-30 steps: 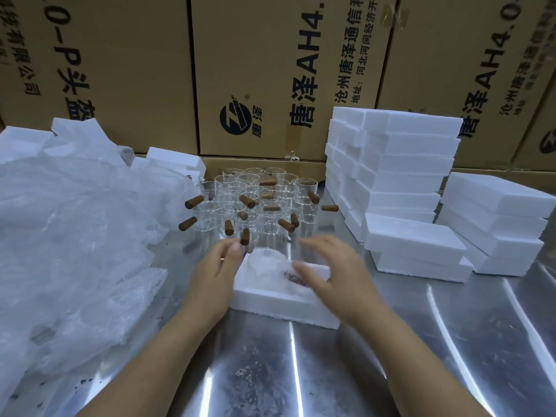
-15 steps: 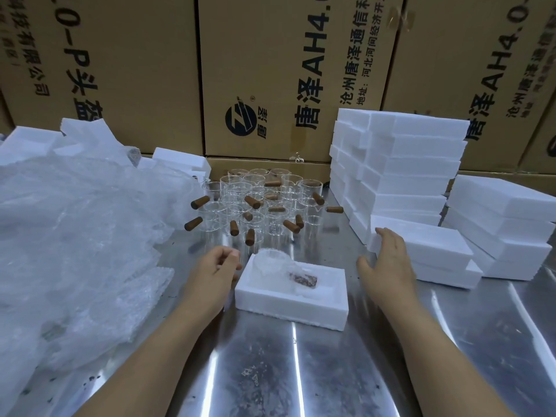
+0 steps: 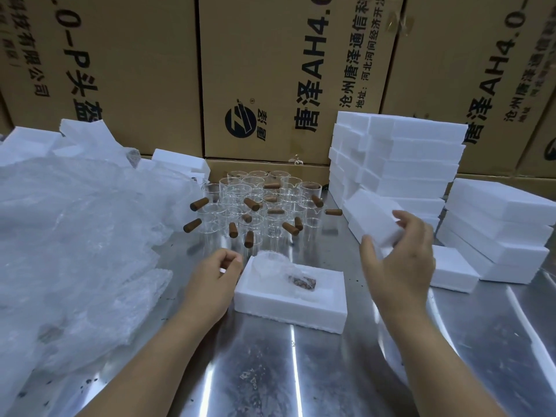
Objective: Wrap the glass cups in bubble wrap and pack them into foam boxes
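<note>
On the steel table, nearest, the open foam box sits between the two hands; in its hollow lies the wrapped cup, on its side and cloudy under its wrapping, its brown handle showing dimly through at the end toward the right hand; the left hand is just beside the box's left end, fingers loosely curled with nothing in them (a small white fleck by the fingers is too small to tell); the right hand grips a white foam block, thumb at its near edge and fingers over the top, the block tilted; beyond the left hand stand bare glass cups, clear, upright, crowded together, with brown wooden handles; left of that hand heaps the bubble wrap; behind the gripped block rise foam stacks; printed cartons wall the back.
</note>
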